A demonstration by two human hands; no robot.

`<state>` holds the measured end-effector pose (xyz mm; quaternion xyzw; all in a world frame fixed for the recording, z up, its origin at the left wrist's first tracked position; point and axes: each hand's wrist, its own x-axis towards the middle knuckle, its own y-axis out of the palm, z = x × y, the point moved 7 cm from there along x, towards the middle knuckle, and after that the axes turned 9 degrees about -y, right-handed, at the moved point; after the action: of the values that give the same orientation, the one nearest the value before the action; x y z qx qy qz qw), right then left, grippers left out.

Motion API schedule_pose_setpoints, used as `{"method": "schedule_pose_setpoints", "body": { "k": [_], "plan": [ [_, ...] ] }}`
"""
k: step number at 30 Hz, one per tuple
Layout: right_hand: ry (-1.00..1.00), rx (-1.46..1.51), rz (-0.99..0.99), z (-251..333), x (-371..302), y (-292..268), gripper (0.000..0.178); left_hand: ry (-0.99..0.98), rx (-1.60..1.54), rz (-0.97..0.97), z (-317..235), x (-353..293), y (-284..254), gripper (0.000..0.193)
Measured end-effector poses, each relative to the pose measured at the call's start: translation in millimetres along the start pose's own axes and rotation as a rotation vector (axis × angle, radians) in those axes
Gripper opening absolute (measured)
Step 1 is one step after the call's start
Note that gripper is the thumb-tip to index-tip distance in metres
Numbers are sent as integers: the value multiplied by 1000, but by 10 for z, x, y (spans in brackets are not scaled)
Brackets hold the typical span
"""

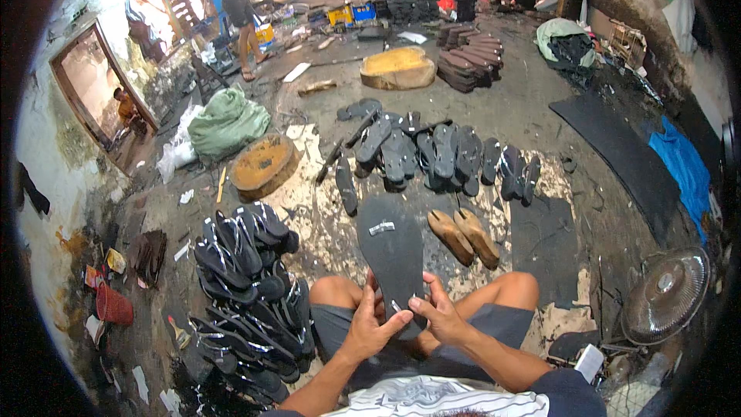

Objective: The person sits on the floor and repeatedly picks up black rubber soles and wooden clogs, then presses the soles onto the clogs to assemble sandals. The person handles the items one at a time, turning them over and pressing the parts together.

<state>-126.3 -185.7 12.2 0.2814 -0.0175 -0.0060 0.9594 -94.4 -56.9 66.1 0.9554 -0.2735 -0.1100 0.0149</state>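
Both my hands hold a black sandal sole [390,239] upright in front of me. A small pale label shows on its upper part, and a small whitish strip lies by my thumbs at the lower end. My left hand [378,316] closes round the lower left edge, its thumb across the face. On the other edge my right hand [440,315] grips with the thumb pressed in. Just beyond lie two brown wooden shoe lasts [463,237]. Left of my knee is a pile of black flip-flops [247,286]; farther ahead lie more black sandals [444,150].
A round wooden block [265,164] and a green sack [229,123] stand at left. Farther off are a yellow-topped block [398,68] and stacked brown soles [469,58]. At right are a fan [665,293] and a blue cloth [681,170]. Other people are in the background.
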Motion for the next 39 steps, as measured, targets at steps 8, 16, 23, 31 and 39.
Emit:
{"method": "schedule_pose_setpoints", "body": {
  "k": [8,16,23,31,39],
  "plan": [
    [120,316,32,-17,44,61,68,81,307,-27,-102,-18,-64,109],
    [-274,-508,17,260,117,295,70,396,-42,-226,-394,-109,-288,121],
    [-124,-416,94,7,205,588,69,142,-768,-349,37,116,-676,87],
    [-2,-793,68,-164,675,-356,62,268,-250,-1310,303,-1141,-3460,67],
    [137,-1301,86,-762,1423,-2232,46,-313,689,-1639,1092,-2551,-4560,63]
  ]
}}
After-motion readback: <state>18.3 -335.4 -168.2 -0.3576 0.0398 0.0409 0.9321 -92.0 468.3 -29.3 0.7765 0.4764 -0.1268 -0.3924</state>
